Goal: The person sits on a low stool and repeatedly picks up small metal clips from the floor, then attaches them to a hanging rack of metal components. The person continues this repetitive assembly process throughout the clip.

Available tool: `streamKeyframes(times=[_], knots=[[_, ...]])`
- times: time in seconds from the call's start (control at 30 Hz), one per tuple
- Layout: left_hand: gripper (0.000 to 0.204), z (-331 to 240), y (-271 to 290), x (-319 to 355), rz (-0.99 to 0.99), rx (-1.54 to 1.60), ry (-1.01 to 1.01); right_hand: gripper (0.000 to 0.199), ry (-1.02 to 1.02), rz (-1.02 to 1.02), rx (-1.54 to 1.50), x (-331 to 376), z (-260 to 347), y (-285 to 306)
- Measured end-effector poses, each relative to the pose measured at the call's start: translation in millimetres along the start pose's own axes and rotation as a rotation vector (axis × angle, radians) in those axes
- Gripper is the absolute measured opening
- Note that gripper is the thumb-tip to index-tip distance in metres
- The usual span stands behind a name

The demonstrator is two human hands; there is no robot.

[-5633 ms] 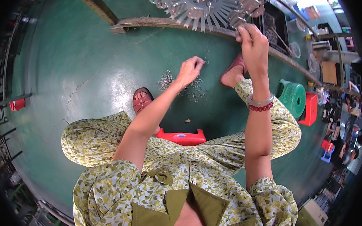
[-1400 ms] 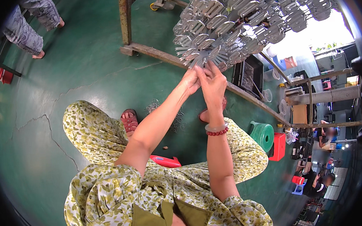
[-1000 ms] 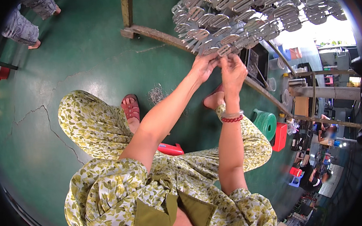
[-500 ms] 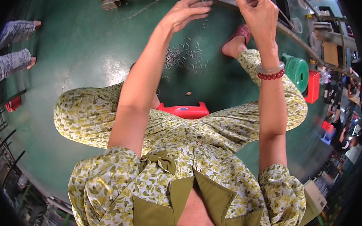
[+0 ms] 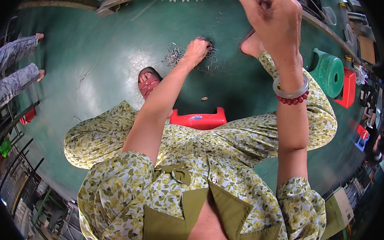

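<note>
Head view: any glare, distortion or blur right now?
Head view: bright glare on the green floor left of the left sandal, darker beyond the red stool; wooden rail bowed by the fisheye; edge clutter soft toward the dark rim; wire pieces by the left hand hard to separate.

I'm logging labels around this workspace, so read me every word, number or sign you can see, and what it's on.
None can be read.
Small blue-and-white patch on the red plastic item between the legs: too small.
Carton, lower right: any print too blurred.
</note>
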State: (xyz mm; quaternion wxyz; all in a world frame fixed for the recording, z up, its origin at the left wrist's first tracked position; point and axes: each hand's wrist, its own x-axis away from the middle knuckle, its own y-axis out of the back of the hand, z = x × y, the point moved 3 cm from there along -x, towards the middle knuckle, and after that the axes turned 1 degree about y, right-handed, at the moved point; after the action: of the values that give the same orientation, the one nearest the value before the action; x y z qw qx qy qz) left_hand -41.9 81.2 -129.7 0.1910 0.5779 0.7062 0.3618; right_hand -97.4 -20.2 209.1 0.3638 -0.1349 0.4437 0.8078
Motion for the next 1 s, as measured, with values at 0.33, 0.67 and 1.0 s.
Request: streamKeyframes(times=[0.33, 0.67, 1.0], knots=[[0.011, 3, -20, 5, -0.125, -0.155, 0.004, 0.018, -0.024, -0.077, 0.214, 0, 20, 3], [0.022, -46, 71, 3, 0.129, 1.209, 0.347, 0.016, -0.179, 0.222, 0.135, 11, -23, 14], [0.023, -133, 171, 6, 0.044, 1.691, 0.090, 0.015, -0.262, 0.421, 0.044, 13, -28, 32]])
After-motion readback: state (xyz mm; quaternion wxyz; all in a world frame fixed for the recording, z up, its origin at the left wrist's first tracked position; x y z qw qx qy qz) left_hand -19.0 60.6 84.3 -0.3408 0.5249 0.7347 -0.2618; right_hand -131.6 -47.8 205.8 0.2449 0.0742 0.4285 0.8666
